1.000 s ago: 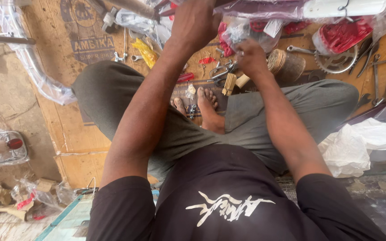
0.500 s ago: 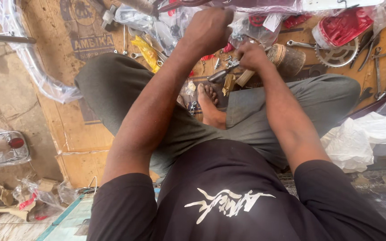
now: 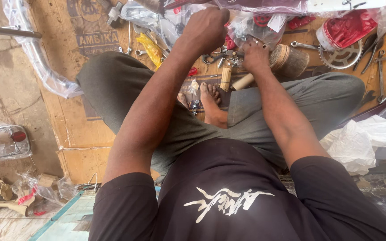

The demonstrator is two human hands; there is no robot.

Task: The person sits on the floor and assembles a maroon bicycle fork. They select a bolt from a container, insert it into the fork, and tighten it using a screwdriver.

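Head view shows the left hand (image 3: 206,29) fisted at 12 o'clock (its contents hidden) and the right hand (image 3: 255,56) pinching into small metal parts (image 3: 228,58) at 1 o'clock, where a slip could scatter them across the cardboard (image 3: 81,134).

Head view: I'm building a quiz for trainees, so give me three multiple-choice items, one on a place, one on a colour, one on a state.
1. Where does the chainring lie?
A. upper right, on the cardboard
B. on the person's lap
C. lower left

2. What colour is the person's shirt?
A. white
B. black
C. red

3. How is the left hand?
A. flat and open
B. out of view
C. closed in a fist

A: it lies beside the wrenches.
B: black with a white print.
C: fingers curled shut; what it holds is hidden.
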